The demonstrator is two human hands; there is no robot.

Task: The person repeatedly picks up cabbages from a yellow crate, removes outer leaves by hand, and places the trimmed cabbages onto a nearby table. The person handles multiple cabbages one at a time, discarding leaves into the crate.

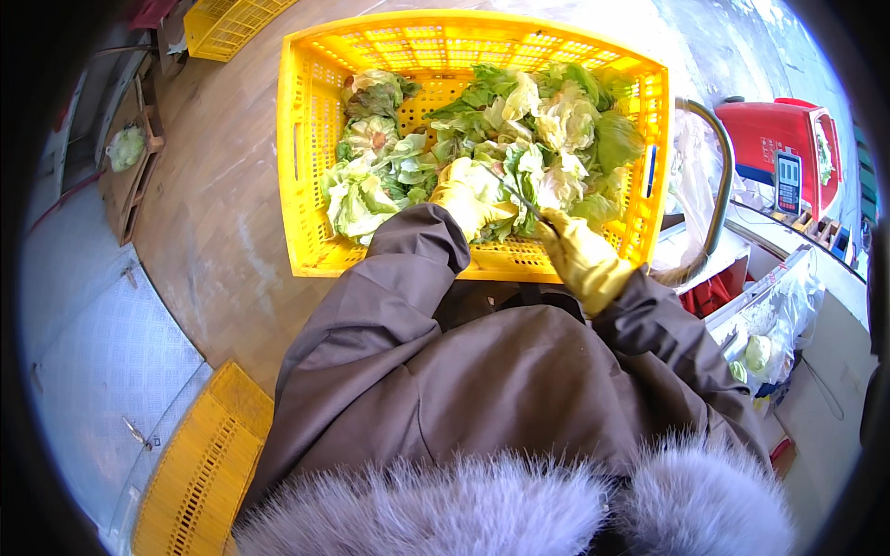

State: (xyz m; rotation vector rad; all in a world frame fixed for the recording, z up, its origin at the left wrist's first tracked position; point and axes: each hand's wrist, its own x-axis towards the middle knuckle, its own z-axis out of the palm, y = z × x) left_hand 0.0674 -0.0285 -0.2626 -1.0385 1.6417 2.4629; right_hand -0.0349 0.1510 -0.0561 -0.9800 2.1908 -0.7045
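Observation:
A yellow perforated plastic crate stands before me with heads of lettuce and loose leaves in it. My left hand, in a yellow rubber glove, grips a pale lettuce head near the crate's front side; its fingers partly hide the lettuce. In my right hand, also gloved in yellow, is a knife, its thin dark blade pointing up and left towards that lettuce. A heap of green, partly wilted leaves fills the crate's right half. Browned lettuce heads lie along the left.
Another yellow crate stands at lower left, and one at upper left. To the right are a curved metal tube, a digital scale display, a red container and bagged lettuce. A wooden pallet lies left.

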